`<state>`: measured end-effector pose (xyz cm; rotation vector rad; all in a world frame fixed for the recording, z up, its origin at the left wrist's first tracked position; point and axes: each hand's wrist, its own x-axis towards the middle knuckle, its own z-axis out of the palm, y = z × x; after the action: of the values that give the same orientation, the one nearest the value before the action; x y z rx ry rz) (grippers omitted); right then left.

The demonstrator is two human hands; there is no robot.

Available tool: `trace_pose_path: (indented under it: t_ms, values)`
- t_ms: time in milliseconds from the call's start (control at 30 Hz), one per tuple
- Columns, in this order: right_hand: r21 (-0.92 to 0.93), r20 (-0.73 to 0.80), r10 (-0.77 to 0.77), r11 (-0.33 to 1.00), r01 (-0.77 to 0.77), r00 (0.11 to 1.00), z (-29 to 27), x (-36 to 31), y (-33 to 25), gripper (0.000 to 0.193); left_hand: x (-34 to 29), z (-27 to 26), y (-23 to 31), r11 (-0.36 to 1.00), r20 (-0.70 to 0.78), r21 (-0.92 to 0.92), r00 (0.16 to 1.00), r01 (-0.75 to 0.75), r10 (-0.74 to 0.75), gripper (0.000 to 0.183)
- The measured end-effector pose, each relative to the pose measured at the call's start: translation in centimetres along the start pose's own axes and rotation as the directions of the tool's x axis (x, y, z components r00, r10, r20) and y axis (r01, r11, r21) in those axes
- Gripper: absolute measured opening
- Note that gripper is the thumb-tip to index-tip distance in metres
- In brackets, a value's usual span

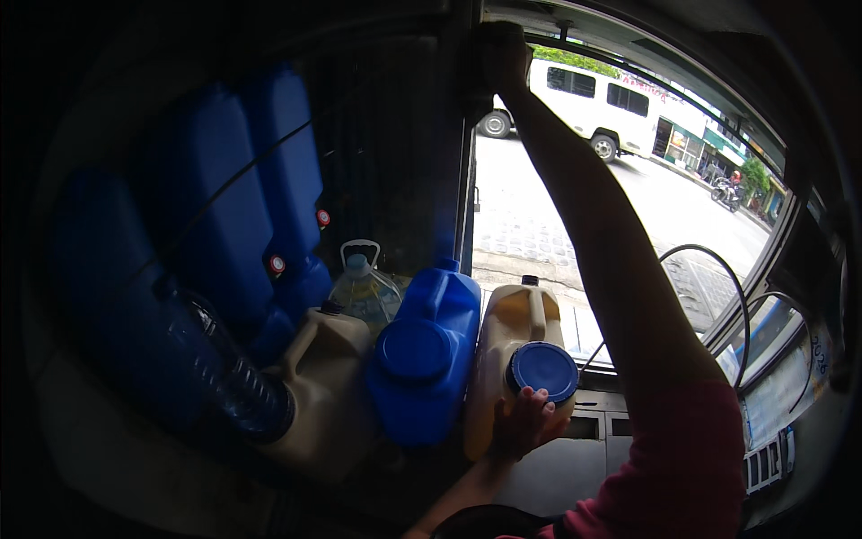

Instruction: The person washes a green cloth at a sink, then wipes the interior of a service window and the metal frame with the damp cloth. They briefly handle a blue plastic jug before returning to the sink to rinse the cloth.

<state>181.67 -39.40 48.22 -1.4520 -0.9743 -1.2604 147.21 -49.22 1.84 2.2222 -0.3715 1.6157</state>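
My left hand rests its fingertips on the near rim of a round blue lid. Its fingers are a little apart and hold nothing. The lid sits on a yellowish-beige plastic jug, which also has a handle and a small dark cap. My right arm, in a dark red sleeve, stretches high across the opening. At its end my right hand is closed near the top of a dark upright post; deep shadow hides what it grips. Just left of the beige jug stands a blue jug with a large round lid.
Further left are another beige jug, a clear ribbed bottle, a clear handled bottle and several tall blue containers. A black cable loops at right. Outside, a white van and a motorcycle are on the street.
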Motion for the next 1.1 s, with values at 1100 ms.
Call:
trace_pose_path:
  t_ms: [1100]
  values:
    - [0.474, -0.234, 0.961, 0.247, -0.845, 0.149, -38.0, 1.6, -7.6, 0.047, 6.4, -0.2, 5.1, 0.863, -0.119, 0.183, 0.883, 0.470, -0.455, 0.051]
